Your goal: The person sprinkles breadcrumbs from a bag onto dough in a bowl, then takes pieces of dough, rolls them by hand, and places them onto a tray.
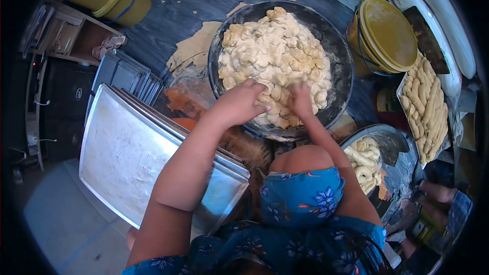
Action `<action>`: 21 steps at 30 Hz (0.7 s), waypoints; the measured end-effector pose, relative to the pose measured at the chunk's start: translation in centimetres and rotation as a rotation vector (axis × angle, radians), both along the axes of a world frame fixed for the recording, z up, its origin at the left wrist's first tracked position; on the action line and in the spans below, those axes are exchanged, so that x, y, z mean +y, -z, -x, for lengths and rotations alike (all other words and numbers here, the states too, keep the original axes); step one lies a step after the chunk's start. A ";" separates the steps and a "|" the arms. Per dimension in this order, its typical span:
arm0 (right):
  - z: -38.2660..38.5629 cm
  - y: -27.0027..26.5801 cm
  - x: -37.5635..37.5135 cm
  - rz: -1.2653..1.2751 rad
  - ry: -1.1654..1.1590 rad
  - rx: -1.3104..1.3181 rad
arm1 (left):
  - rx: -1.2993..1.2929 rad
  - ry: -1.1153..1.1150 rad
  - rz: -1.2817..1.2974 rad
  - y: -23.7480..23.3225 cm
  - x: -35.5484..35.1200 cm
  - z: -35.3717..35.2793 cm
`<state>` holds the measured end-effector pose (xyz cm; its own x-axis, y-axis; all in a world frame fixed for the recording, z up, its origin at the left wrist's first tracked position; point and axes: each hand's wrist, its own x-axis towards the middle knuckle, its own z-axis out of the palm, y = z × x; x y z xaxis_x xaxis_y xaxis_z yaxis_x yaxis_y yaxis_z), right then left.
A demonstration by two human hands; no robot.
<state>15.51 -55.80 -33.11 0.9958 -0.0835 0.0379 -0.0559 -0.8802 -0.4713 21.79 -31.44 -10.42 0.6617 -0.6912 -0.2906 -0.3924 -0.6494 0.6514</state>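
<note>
Probably for reach, the basin (342,66) sits close; inside, left hand (238,103) half-open, right hand (301,99) blurred, grips on dough (275,46) unclear.

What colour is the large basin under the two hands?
The large basin is dark, nearly black, best seen in the head view.

The dough (275,56) is cream with tan patches; the basin (342,51) is black. The blue dress (300,193) carries a print of darker violet-blue flowers with touches of red. The right-hand bucket (389,30) is mustard yellow, the trays (127,142) silver-grey, the dough strips (423,107) golden tan.
</note>
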 end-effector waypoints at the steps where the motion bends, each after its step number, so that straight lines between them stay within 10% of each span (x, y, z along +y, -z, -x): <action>1: 1.0 -0.9 1.6 0.014 -0.127 -0.023 | 0.008 0.001 -0.002 0.0 0.0 0.0; 5: 2.8 -3.8 4.2 0.021 -0.381 0.001 | 0.016 0.002 -0.013 0.2 0.1 -0.1; 10: -0.8 -0.8 -1.7 -0.052 0.358 -0.044 | 0.023 0.009 -0.035 -0.1 0.2 0.2; 16: 1.0 0.2 1.9 0.097 0.055 0.016 | 0.052 0.010 -0.053 -0.6 0.1 0.0; 21: 1.8 -3.0 2.2 -0.365 -0.086 0.321 | 0.038 0.024 -0.055 -0.4 0.3 0.0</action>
